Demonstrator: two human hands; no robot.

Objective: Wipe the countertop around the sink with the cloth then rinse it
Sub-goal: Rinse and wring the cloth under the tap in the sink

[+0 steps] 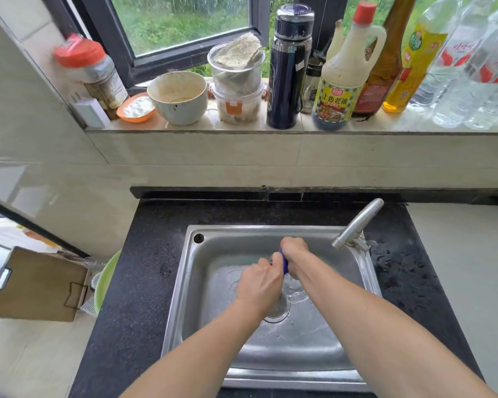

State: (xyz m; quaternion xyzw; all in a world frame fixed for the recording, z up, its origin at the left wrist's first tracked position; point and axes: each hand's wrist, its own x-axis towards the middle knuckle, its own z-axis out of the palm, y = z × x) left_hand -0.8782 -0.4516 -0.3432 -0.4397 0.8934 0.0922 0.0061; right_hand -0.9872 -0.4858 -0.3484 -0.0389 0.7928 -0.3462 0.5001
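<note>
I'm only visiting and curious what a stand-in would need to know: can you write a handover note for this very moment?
Left hand grips one end of the blue cloth, right hand the other, bunched between them above the drain of the sink.
Countertop beside the tap shows water droplets; the basin is wet.
Done, apparently: wiping, with rinsing under way.
Left: finish wringing, set the cloth down. Whether the tap runs, I cannot tell.

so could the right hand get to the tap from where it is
Probably yes. The tap stands just right of the right hand with nothing between them, but that hand and the left hand both grip the blue cloth, so it must let go first.
</note>
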